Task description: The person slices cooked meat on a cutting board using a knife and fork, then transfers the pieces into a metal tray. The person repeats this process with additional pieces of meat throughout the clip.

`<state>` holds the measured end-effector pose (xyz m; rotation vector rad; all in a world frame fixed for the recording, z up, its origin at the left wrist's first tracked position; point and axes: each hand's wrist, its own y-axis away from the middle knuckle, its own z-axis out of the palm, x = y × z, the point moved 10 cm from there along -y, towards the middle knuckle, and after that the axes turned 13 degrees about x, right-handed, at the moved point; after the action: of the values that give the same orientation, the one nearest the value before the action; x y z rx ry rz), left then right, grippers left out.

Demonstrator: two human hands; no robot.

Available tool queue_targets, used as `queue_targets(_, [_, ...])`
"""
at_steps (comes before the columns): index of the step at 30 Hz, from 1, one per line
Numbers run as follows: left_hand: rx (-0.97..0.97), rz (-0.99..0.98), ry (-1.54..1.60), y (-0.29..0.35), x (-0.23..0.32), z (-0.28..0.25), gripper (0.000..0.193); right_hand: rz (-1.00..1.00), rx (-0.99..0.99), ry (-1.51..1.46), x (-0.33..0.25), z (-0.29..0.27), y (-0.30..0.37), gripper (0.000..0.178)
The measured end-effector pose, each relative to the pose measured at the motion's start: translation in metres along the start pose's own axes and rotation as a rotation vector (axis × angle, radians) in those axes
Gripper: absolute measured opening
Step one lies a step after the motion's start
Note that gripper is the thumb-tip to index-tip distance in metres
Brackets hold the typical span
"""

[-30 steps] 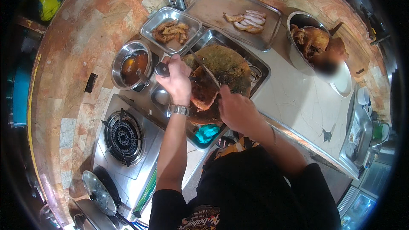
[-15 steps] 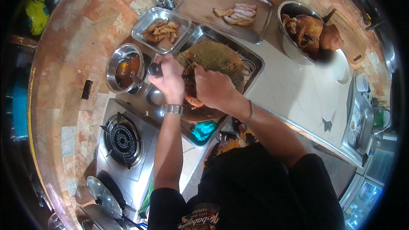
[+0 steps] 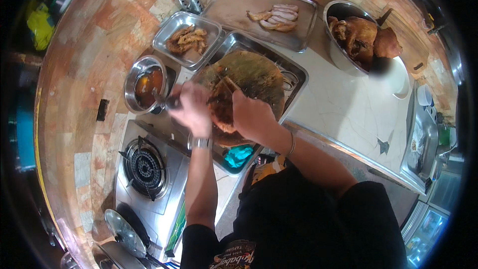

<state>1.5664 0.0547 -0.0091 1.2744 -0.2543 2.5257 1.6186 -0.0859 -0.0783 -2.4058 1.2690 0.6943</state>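
While we look down from the head camera, our left hand (image 3: 191,109) is closed around a dark handle, most likely a knife, though motion blur keeps us from being sure. Our right hand (image 3: 251,114) presses down with curled fingers on a piece of roast meat (image 3: 221,112), pinning it to the round chopping board (image 3: 254,77), which sits inside a steel tray (image 3: 294,77) on the counter. As we judge it, the cutting is barely under way: the piece under our hands looks whole. Some work seems done, since sliced meat (image 3: 276,17) lies on a flat tray (image 3: 239,7) beyond the board and fried pieces (image 3: 186,40) fill a smaller tray (image 3: 169,30). More is left: whole roast birds (image 3: 361,35) wait in a big bowl (image 3: 331,12) to the right. A pot of sauce (image 3: 147,82) stands just left of the board, beside the gas burner (image 3: 144,167).
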Motion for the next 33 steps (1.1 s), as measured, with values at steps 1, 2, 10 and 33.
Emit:
queue_targets(1, [-0.012,0.030,0.072,0.008,0.018,0.001,0.021,-0.004,-0.009,-0.004,0.000,0.003,0.001,0.023])
queue_targets(2, [0.008,-0.002,0.121,0.015,0.025,0.000,0.018,0.002,-0.005,0.000,0.003,-0.001,0.003,0.023])
queue_targets(10, [-0.164,0.166,-0.162,0.003,0.003,0.009,0.024,-0.043,-0.039,0.004,-0.005,-0.046,0.012,0.019])
queue_targets(33, [-0.112,0.084,-0.033,-0.002,0.004,-0.008,0.028,-0.122,0.142,-0.081,0.007,-0.061,0.021,0.021])
